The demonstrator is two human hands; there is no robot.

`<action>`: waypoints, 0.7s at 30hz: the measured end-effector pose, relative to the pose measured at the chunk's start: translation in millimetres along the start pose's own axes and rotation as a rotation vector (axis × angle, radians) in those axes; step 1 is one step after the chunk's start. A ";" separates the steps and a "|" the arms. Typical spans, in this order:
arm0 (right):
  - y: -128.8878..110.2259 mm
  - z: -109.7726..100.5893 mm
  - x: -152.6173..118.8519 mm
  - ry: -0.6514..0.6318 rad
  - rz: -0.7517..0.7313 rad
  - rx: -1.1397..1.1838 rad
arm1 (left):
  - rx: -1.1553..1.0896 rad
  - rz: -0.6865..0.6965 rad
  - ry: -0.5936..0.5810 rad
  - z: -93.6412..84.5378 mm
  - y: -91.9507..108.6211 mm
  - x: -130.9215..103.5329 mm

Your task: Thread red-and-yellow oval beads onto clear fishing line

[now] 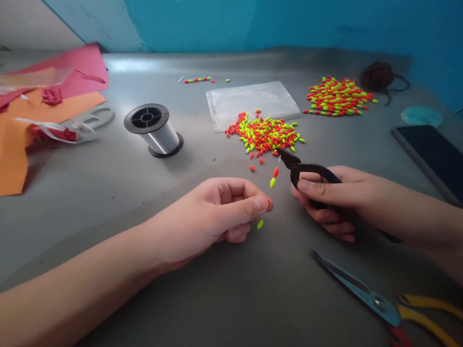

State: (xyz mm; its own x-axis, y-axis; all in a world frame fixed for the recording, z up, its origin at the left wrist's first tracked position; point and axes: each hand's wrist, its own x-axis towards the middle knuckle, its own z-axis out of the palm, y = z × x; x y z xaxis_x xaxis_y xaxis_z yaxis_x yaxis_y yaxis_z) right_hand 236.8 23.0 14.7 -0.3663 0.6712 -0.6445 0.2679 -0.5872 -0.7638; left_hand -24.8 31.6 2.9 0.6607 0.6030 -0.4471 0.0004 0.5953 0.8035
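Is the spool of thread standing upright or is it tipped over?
Upright: the spool stands on its lower black rim, the upper rim facing up.

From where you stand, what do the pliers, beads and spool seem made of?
Pliers: probably dark metal, dull, tapering to a thin point. Beads: likely plastic, smooth, evenly bright red and yellow-green. Spool: apparently moulded black plastic, ribbed on top; its wound line is silvery and glossy, perhaps nylon or wire.

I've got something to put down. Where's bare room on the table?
Bare table patches: between the spool and orange paper, and between the left hand and yellow-handled scissors. Crowded: around the bead piles, plastic bag and phone.
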 end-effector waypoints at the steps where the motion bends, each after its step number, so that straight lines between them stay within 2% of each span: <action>1: 0.1 -0.5 -0.1 -0.001 0.002 0.003 | -0.002 0.001 -0.005 -0.1 -0.1 0.1; 21: 1.3 -2.7 1.2 0.003 0.027 0.041 | -0.037 -0.007 -0.023 0.4 2.0 0.2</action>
State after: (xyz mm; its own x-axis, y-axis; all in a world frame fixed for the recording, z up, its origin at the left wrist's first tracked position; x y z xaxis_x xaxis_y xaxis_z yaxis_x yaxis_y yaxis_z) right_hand 239.1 24.3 12.9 -0.3571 0.6562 -0.6647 0.2409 -0.6229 -0.7443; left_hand -24.3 32.7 4.6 0.6775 0.5868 -0.4435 -0.0224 0.6191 0.7850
